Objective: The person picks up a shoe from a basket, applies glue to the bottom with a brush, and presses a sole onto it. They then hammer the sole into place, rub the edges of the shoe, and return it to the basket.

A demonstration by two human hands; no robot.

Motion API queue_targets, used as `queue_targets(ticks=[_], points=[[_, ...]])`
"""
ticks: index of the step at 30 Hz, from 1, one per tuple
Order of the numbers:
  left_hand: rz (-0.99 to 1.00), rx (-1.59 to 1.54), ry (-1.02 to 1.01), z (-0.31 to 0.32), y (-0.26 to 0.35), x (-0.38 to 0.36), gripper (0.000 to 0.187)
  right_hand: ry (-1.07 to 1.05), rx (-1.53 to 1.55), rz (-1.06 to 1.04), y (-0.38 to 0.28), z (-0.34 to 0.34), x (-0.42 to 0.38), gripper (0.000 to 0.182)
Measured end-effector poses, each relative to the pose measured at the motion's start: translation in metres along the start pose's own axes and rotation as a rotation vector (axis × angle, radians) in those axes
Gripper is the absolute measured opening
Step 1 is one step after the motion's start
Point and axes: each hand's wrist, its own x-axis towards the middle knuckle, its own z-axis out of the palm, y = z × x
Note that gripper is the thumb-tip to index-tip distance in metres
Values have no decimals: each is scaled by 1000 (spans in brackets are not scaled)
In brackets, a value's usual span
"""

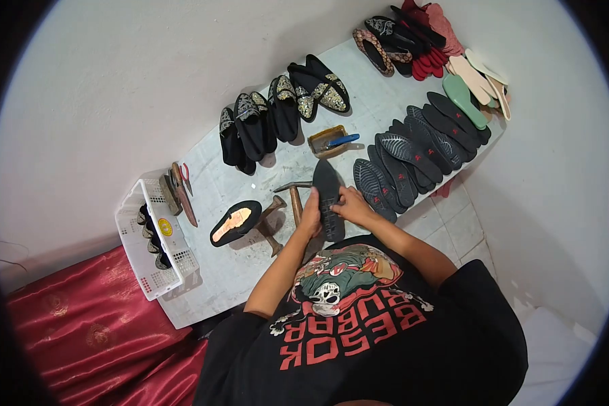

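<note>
Left hand [310, 218] at frame centre, fingers curled against the left edge of a black shoe sole [328, 197], grasping it. Right hand [354, 205] just beside, fingers clenched on the right edge of the same sole, thumb on top. Sole held tread-up between both hands, long axis running up-frame, toe end pointing toward the wall, heel end near the black printed T-shirt [358, 325]. Immediately left of the left hand: hammer [293, 197] lying flat, wooden handle pointing down-frame, metal head toward upper left. Further left, touching nothing held: iron shoe last stand [269, 223], and beside it a black slipper [235, 222] lying with tan insole showing. Just above the sole: open tin with blue-handled tool [331, 141] resting across it. Right of the right hand: fanned row of black outsoles [413, 159], overlapping, treads up, running toward upper right. Upper right corner: pile of red, cream and green insoles [463, 74]. Upper centre along the wall: embroidered black slippers [284, 111] in a row. Left of frame: white plastic basket [152, 271] at the table edge, pincers and red-handled scissors [180, 186] lying on its rim. Lower left: red satin cloth [81, 331]. All on a pale marble worktop [230, 260].
</note>
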Motion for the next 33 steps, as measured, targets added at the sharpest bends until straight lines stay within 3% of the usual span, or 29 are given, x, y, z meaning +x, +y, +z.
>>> queue_targets(ticks=[3, 4, 8, 9, 11, 14, 18, 19, 22, 24, 25, 28, 33], points=[[-17, -72, -58, 0, 23, -25, 77, 76, 9, -172, 9, 2, 6, 50], [2, -124, -121, 7, 33, -35, 82, 160, 51, -135, 17, -4, 22, 59], [46, -156, -155, -14, 18, -40, 73, 409, 185, 35, 44, -41, 110, 92], [54, -155, -149, -11, 17, -43, 73, 400, 184, 28, 37, -49, 122, 92], [25, -77, -83, -3, 13, -47, 70, 615, 30, -103, 27, -59, 136, 90], [-21, -18, 39, 3, 4, -47, 75, 518, 88, -110, 7, -79, 143, 79], [117, 43, 176, 14, 0, -44, 73, 429, -72, -116, -21, -88, 122, 58], [37, 16, 142, 9, 1, -46, 72, 430, -80, -117, -23, -89, 119, 58], [92, -80, 69, 12, 3, -43, 73, 392, -109, -199, -19, -93, 113, 56], [86, -107, 41, 13, 11, -43, 70, 682, -95, -320, -14, -95, 118, 52], [120, -133, 41, 15, 12, -45, 68, 688, -19, -385, -9, -97, 123, 50], [143, -173, 15, 25, 20, -46, 65, 530, 157, -270, -3, -103, 117, 48], [107, -129, -22, 19, 12, -37, 62, 462, 288, -348, -20, -104, 82, 41]])
